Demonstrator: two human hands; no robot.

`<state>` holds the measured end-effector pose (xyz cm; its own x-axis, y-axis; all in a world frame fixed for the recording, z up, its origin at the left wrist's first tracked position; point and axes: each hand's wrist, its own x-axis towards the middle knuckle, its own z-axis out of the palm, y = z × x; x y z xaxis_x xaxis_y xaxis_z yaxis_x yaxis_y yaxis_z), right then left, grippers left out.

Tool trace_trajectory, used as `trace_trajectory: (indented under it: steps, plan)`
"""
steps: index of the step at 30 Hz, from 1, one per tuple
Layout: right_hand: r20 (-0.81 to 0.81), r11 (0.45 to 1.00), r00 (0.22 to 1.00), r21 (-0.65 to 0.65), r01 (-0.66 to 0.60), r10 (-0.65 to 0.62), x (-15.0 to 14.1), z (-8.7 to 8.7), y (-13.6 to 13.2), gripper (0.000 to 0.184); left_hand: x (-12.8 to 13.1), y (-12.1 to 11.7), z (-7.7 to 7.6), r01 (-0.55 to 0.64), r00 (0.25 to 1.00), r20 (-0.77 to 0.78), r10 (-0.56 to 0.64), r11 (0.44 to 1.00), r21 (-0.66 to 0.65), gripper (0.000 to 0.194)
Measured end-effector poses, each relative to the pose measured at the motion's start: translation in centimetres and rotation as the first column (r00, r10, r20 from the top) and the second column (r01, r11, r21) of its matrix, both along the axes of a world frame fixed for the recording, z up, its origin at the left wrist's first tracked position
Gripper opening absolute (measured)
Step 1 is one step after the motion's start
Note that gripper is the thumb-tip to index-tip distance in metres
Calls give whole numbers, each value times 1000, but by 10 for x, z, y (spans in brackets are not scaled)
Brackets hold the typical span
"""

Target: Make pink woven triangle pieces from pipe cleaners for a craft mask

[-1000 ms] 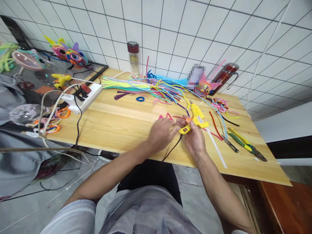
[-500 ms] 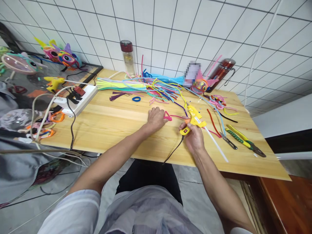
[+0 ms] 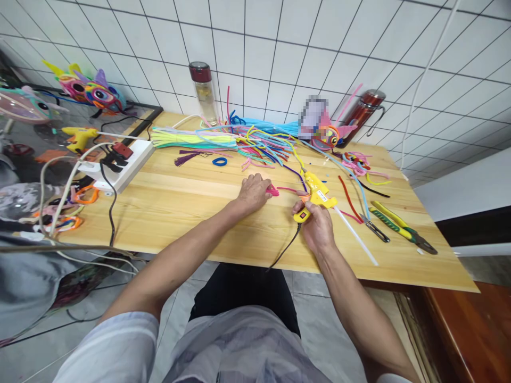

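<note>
My left hand (image 3: 254, 190) is closed on a bent pink pipe cleaner (image 3: 273, 190) at the middle of the wooden table (image 3: 191, 202). A pink strand runs from there to the right, behind the glue gun. My right hand (image 3: 318, 226) grips a yellow hot glue gun (image 3: 316, 187), its nozzle pointing up and away from me. A white glue stick (image 3: 356, 235) sticks out of its back toward the lower right, and a black cord hangs from its handle. Whether the trigger is pressed I cannot tell.
Bundled pipe cleaners (image 3: 195, 139) lie along the back, near a glass bottle (image 3: 203, 93) and a red flask (image 3: 364, 117). Pliers (image 3: 403, 226) and thread snips (image 3: 375, 229) lie at right. A power strip (image 3: 130, 167) and second glue gun (image 3: 80, 139) are at left.
The bent pink pipe cleaner by my left hand now looks flatter and lower, its raised loop gone from view. My right hand keeps the glue gun almost still. The camera view has shifted slightly.
</note>
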<state>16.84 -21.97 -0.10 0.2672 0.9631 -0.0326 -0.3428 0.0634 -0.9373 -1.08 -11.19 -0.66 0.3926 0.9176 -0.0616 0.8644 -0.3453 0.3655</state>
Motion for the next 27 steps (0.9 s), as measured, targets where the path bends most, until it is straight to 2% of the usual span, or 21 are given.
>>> trace_trajectory:
  steps: [3, 6, 8, 11, 15, 17, 19, 23, 27]
  plan:
    - [-4, 1000, 1000, -10, 18, -18, -1, 0, 0, 25, -1, 1, -2, 1, 999, 50, -2, 999, 34, 24]
    - [-20, 999, 999, -3, 41, -41, -4, -2, 1, 26, -4, 0, -2, -3, 983, 182, -7, 998, 56, 13]
    - [-34, 998, 998, 6, 55, -55, -6, -2, 2, 28, -8, 0, 0, -1, 942, 335, -8, 1000, 25, 13]
    - [-44, 999, 998, 11, 53, -52, -8, -1, 5, 34, -14, 3, 2, -2, 841, 540, 5, 1000, -6, 13]
    - [-27, 1000, 1000, 14, 15, -15, -8, 7, 12, 41, -19, 8, 2, -59, 804, 593, 36, 998, 20, 15]
    - [-20, 1000, 1000, 19, 5, -5, -8, 13, 18, 44, -20, 9, 2, -86, 769, 636, 72, 996, -8, 16]
    - [7, 999, 1000, 32, -1, 0, -8, 17, 25, 47, -20, 10, 5, -86, 667, 737, 109, 994, -69, 17]
    - [97, 996, 995, 84, 11, -20, -16, 18, 41, 52, -23, 9, 19, 17, 381, 910, 164, 983, -184, 18]
    - [132, 996, 991, 91, -6, -6, -28, 12, 53, 53, -27, 5, 29, 76, 244, 955, 166, 979, -190, 22]
